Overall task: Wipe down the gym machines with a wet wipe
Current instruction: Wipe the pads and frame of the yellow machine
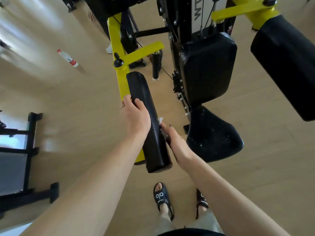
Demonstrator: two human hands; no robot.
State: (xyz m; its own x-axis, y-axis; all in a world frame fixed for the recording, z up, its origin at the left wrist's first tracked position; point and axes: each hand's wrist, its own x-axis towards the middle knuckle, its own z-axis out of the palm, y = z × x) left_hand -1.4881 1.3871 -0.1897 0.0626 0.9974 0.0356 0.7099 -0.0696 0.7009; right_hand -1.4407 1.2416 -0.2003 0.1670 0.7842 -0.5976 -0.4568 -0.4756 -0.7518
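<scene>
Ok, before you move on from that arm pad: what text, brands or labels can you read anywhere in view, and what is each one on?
"WT": black letters on the white panel of the machine's upright; cut off at the frame edge.
"alo": white logo on the left black sandal.
Small word under that logo: too blurred to read.
Right black sandal: white print, partly hidden, unreadable.
Water bottle on the floor: red and white label, too small to read.
</scene>
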